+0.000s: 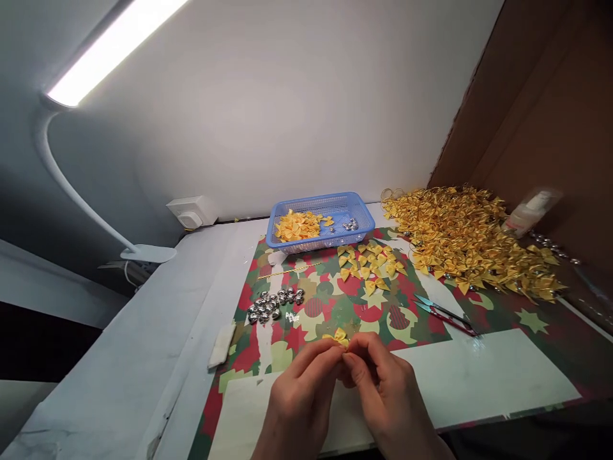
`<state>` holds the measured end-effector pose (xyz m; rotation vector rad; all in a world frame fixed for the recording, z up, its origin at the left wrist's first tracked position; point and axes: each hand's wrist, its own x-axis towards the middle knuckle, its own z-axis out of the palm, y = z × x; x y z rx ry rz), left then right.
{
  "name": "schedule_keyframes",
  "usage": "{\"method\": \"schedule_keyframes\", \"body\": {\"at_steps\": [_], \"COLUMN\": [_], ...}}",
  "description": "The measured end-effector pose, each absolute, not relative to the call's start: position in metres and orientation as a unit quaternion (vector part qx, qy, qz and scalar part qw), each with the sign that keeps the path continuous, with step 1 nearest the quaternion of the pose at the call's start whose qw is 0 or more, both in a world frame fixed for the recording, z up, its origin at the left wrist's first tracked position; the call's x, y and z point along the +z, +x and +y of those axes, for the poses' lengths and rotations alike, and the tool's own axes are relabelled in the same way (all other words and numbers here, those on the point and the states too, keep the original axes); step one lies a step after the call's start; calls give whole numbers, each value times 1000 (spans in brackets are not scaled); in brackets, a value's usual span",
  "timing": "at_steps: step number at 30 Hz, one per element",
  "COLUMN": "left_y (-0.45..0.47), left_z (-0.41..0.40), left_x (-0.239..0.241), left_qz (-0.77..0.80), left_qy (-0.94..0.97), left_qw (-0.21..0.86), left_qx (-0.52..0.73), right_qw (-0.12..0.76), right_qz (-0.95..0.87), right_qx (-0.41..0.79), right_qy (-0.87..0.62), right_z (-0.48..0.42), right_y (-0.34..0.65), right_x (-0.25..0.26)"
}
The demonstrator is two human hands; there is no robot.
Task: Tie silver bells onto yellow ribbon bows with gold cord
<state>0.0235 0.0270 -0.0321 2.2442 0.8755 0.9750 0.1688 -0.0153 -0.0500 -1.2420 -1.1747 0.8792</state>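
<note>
A small yellow ribbon bow is pinched between my two hands near the front of the mat. My left hand has its thumb and fingers pressed together at the bow's near side. Meeting it there, my right hand pinches at the same spot; my fingers hide what lies between the tips. Beyond them lie loose silver bells in a cluster, a thin gold cord and a group of yellow bows.
A blue basket at the back holds yellow bows and silver bells. Scissors lie right of my hands. Behind them rises a large pile of corded bows beside a clear bottle. A folded white cloth and a lamp are left.
</note>
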Motion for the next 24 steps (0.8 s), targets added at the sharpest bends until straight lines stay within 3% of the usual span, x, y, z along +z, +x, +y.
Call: {"method": "schedule_keyframes", "body": {"at_steps": [6,9,16,24], "left_y": [31,32,33,42], "left_z": [24,22,24,35], "left_x": [-29,-31,-33,-44], "left_qz": [331,350,419,460], "left_qy": [833,828,813,810], "left_qw": [247,228,216,213], "left_qx": [367,373,342,295], "right_qw": [545,575,688,753], "right_qz": [-593,-584,-398,-356], "right_qx": [252,210,422,392], "right_qy": [-537,-533,-435,-391], "right_z": [-11,-12,-20,-36], "right_y": [175,181,197,191], "right_x": [-48,-40,-1,25]}}
